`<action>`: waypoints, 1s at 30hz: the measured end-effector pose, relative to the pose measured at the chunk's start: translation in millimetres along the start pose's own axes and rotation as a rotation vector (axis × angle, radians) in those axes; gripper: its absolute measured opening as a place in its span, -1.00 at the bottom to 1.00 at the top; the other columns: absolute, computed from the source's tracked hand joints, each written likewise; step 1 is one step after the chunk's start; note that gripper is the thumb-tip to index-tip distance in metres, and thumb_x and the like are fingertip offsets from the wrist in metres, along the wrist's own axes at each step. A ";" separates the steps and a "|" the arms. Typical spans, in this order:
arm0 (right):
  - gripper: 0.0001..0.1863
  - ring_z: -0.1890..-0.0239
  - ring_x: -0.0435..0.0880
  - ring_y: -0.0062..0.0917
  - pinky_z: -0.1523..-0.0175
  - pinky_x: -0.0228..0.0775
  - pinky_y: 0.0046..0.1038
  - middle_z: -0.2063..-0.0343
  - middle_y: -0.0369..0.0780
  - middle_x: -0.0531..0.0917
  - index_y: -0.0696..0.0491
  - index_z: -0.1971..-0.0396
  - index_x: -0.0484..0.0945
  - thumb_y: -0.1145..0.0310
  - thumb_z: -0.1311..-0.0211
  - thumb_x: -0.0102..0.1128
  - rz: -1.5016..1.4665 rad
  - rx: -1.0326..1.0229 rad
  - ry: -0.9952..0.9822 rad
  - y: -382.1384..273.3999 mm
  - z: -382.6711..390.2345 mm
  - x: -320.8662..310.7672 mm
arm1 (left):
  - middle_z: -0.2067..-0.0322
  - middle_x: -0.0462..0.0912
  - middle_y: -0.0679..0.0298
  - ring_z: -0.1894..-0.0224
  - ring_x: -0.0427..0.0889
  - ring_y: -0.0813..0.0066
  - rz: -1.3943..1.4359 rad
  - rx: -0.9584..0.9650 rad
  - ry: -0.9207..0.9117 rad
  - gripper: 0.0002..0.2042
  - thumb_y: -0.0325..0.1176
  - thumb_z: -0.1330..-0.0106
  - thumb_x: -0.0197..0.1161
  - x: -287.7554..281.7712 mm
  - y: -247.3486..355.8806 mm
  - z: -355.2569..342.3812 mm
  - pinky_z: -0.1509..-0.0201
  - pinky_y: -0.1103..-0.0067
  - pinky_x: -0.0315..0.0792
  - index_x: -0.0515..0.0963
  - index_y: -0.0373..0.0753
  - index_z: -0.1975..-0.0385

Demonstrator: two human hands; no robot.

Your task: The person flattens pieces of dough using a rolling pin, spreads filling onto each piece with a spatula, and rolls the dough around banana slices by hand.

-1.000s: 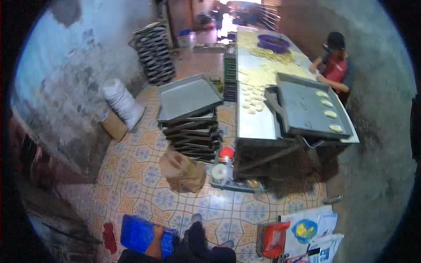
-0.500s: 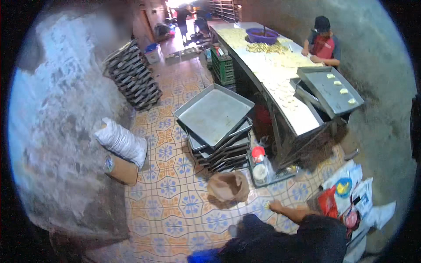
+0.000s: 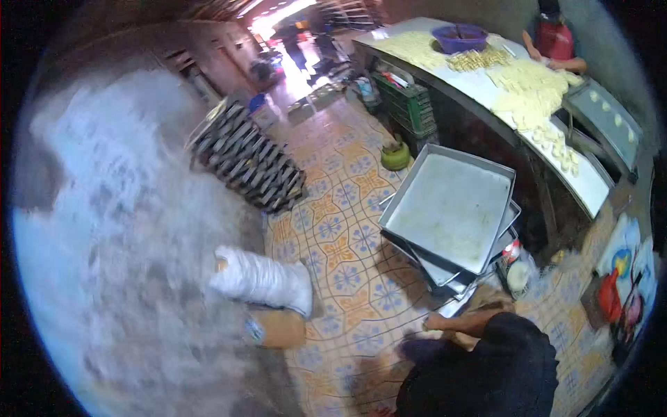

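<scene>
My right hand [image 3: 435,322] reaches out at the lower middle, below the tray stack. Its fingers look closed, with blur and small size hiding what they hold. Just above my forearm lies a brown sack [image 3: 490,299], partly covered by the arm. A large empty metal baking tray [image 3: 448,208] tops a crooked stack of trays in front of me. My left hand does not show. A small patch of skin below my right forearm is too unclear to name.
A long white table [image 3: 594,187] carries dough pieces [image 3: 531,90] and a purple basin [image 3: 460,38]; a person [image 3: 556,42] works behind it. At left are a tray stack [image 3: 250,156], a white sack [image 3: 267,279] and a brown roll-shaped package [image 3: 278,329]. A green gas cylinder [image 3: 395,156] stands mid-floor.
My view has swung left, so the tray stack and table appear farther right. The small pale thing earlier at my right fingertips no longer shows clearly. My right hand now sits closer to the tray stack.
</scene>
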State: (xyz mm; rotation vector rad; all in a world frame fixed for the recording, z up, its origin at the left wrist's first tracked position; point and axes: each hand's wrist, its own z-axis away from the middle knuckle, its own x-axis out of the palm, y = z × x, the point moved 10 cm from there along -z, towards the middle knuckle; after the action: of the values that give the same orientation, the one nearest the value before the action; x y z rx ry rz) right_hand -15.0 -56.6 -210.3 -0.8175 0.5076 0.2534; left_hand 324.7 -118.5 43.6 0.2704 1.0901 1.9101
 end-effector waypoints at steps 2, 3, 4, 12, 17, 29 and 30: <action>-0.61 0.33 0.76 -0.17 0.18 0.58 -0.15 0.40 -0.05 0.76 0.08 0.40 0.75 0.03 -0.05 0.26 0.063 -0.109 0.063 -75.0 -42.3 -19.1 | 0.64 0.53 0.23 0.57 0.57 0.28 -0.023 0.028 0.007 -0.77 -0.20 -0.17 0.24 -53.4 53.4 -64.0 0.45 0.29 0.40 0.48 -0.16 0.63; -0.61 0.29 0.77 -0.18 0.16 0.58 -0.16 0.38 -0.03 0.76 0.06 0.37 0.76 0.02 -0.08 0.25 0.348 -0.254 0.052 -134.9 -58.5 -25.4 | 0.64 0.54 0.23 0.56 0.57 0.29 -0.032 0.027 0.015 -0.77 -0.20 -0.17 0.24 -82.8 72.2 -97.0 0.45 0.29 0.41 0.48 -0.16 0.63; -0.58 0.27 0.76 -0.21 0.15 0.57 -0.17 0.36 0.00 0.76 0.07 0.37 0.75 -0.02 -0.14 0.23 -0.097 -0.193 0.107 -133.7 -83.9 -46.2 | 0.63 0.54 0.23 0.56 0.57 0.29 -0.060 0.054 -0.012 -0.78 -0.20 -0.17 0.24 -97.7 103.1 -138.4 0.45 0.29 0.41 0.48 -0.16 0.62; -0.73 0.60 0.51 -0.48 0.41 0.38 -0.32 0.67 -0.25 0.62 -0.03 0.42 0.75 0.11 -0.22 0.22 -0.565 -0.221 0.315 -279.3 -253.4 -226.3 | 0.59 0.56 0.22 0.53 0.58 0.32 -0.123 0.136 -0.156 -0.79 -0.19 -0.20 0.24 -170.6 270.6 -458.7 0.42 0.32 0.42 0.51 -0.17 0.55; -0.75 0.51 0.60 -0.62 0.40 0.43 -0.44 0.53 -0.34 0.71 0.09 0.39 0.75 0.22 -0.26 0.25 -0.833 0.163 0.276 -273.2 -341.5 -341.8 | 0.57 0.58 0.21 0.52 0.59 0.33 -0.235 0.214 -0.275 -0.79 -0.19 -0.22 0.24 -201.0 405.1 -638.3 0.41 0.33 0.43 0.53 -0.18 0.50; -0.72 0.47 0.61 -0.65 0.36 0.44 -0.47 0.48 -0.27 0.73 0.11 0.14 0.77 0.39 -0.15 0.34 -1.306 0.382 1.282 -84.9 -270.9 -610.8 | 0.51 0.62 0.19 0.48 0.60 0.37 -0.620 0.338 -0.699 -0.79 -0.18 -0.27 0.24 5.1 707.5 -946.0 0.38 0.37 0.44 0.57 -0.21 0.40; -0.77 0.46 0.62 -0.65 0.40 0.41 -0.50 0.48 -0.26 0.72 0.05 0.20 0.79 0.39 -0.14 0.30 -1.472 0.394 1.266 -74.3 -278.0 -617.9 | 0.50 0.62 0.19 0.47 0.61 0.37 -0.638 0.315 -0.721 -0.79 -0.18 -0.27 0.24 21.5 713.2 -959.1 0.37 0.38 0.45 0.57 -0.21 0.39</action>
State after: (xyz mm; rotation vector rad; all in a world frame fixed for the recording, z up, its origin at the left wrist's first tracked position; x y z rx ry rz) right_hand -603.8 -327.9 0.2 -0.6918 0.9218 -1.7700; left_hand -649.0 -811.7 28.1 0.6412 0.8285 0.9443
